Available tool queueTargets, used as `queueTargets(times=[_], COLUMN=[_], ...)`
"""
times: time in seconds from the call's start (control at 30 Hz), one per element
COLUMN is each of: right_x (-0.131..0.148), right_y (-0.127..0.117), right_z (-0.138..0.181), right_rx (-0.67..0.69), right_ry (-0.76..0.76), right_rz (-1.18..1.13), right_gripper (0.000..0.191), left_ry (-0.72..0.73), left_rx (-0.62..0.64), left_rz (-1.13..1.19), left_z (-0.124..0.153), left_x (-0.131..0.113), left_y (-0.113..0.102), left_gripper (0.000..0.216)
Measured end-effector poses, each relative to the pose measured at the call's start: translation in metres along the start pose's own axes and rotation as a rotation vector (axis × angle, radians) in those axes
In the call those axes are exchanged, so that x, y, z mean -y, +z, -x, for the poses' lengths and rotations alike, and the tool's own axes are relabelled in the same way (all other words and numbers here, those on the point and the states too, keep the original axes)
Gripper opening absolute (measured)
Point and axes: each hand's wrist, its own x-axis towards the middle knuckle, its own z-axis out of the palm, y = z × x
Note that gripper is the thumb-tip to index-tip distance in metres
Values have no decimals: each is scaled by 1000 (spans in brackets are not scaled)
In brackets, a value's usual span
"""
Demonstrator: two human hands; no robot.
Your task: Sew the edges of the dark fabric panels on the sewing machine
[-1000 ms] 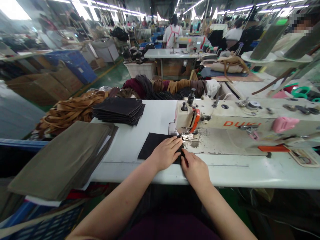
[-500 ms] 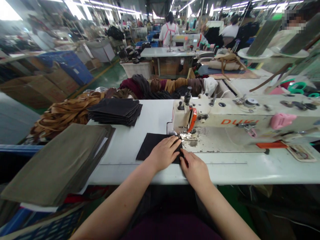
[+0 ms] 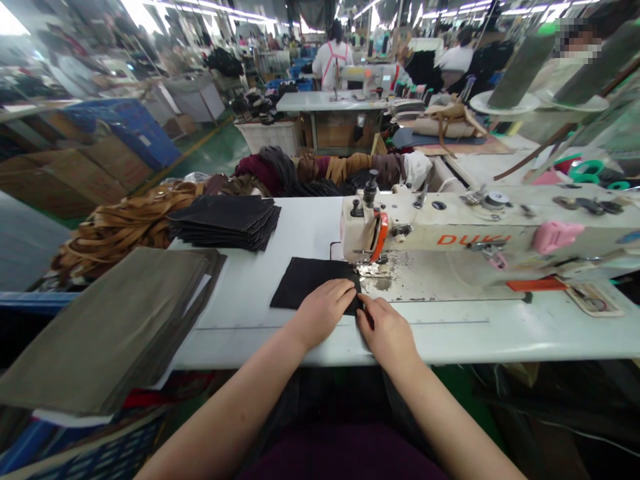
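A black fabric piece (image 3: 305,283) lies flat on the sewing machine table, its right edge at the presser foot (image 3: 364,269) of the machine. My left hand (image 3: 326,308) rests flat on the right part of the fabric, fingers stretched toward that edge. At the near right edge, my right hand (image 3: 387,330) has thumb and index finger closed on the fabric. The two hands' fingertips nearly meet. The white sewing machine (image 3: 425,233) stands just beyond and to the right. My left palm hides part of the fabric, and the needle tip is not clear.
A stack of black fabric pieces (image 3: 225,223) lies at the back left of the table. Olive-grey panels (image 3: 100,327) are piled at the left edge. Tan straps (image 3: 120,220) heap behind them. A small tray (image 3: 595,300) sits right of the machine. People work farther back.
The black fabric has slid slightly away from me along the presser foot. My left hand has drawn back a little toward me over it. My right hand stays at the near right edge.
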Motion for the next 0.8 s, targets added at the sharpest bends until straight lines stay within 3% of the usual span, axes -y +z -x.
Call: queueTargets(times=[0.13, 0.27, 0.53, 0.8], right_x=[0, 0, -2, -3], right_y=[1, 2, 5, 7], right_z=[-3, -2, -3, -16], right_rx=[-20, -46, -74, -48], right_ry=[-14, -60, -164, -132], right_rz=[15, 66, 235, 265], right_gripper=[36, 36, 40, 51], left_ry=[86, 58, 31, -1], left_rx=[-1, 29, 48, 58], left_rz=[6, 13, -3, 18], left_z=[12, 17, 6, -7], left_x=[-10, -9, 6, 22], left_y=[-5, -4, -1, 6], left_gripper=[31, 37, 42, 46])
